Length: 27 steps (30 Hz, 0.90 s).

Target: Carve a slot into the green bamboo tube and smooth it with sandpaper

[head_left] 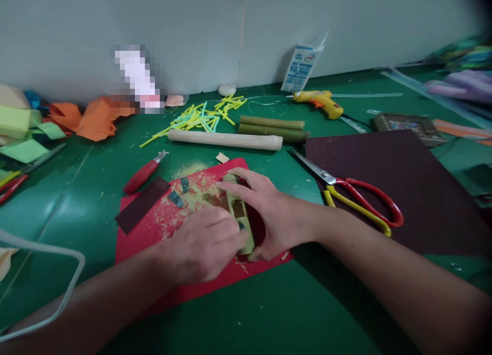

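Note:
A light green bamboo piece (239, 209) with rectangular openings cut in it lies over a red sheet (215, 288). My right hand (265, 206) is wrapped round it from the right, fingers at its far end and thumb at the near end. My left hand (207, 239), slightly blurred, is closed with its fingertips on the near part of the bamboo. Between them a small dark piece of what looks like sandpaper (241, 225) shows, mostly hidden. Two small dark blue-grey squares (176, 199) and a brown strip (142, 205) lie on the red sheet amid pale shavings.
A red-handled knife (143, 174) lies left of the sheet. Scissors (346, 191) rest right, partly on a large brown sheet (415, 206). Behind are a pale stick (225, 139), green bamboo lengths (272, 129), yellow strips (192, 118) and a glue gun (321, 102).

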### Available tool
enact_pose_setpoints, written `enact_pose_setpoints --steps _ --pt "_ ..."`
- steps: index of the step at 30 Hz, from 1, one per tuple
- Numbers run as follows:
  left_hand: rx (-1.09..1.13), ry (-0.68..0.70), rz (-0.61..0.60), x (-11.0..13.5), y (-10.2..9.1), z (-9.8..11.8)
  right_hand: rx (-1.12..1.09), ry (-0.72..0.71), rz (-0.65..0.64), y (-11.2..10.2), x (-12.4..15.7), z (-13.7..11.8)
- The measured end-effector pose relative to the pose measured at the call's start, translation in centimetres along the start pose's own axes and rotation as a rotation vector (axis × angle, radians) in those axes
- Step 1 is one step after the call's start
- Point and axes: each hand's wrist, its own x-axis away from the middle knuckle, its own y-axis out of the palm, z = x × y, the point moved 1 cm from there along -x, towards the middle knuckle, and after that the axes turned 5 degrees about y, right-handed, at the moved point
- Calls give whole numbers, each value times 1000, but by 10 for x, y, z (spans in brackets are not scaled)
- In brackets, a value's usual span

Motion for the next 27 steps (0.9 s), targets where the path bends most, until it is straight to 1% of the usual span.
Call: enact_pose_setpoints --steps 5,8,13,15,19,22,25,27 --pt "-1 -21 2 0 1 2 -1 21 4 -1 1 1" --pt "26 13 -18 -1 1 4 2 23 2 -1 1 2" --pt "-15 -43 10 0 -1 0 -12 33 1 -1 2 2" --pt "17 -24 3 1 -1 1 -14 30 -4 -2 3 2" --pt "10 -45 -1 1 0 4 -20 25 0 -1 3 3" --pt "38 -31 -14 1 1 5 -29 20 6 -1 3 3" --pt "-9 -36 -12 1 0 3 -26 26 10 -1 3 2" --pt "3 -29 -15 1 0 2 -20 31 6 -1 4 2"
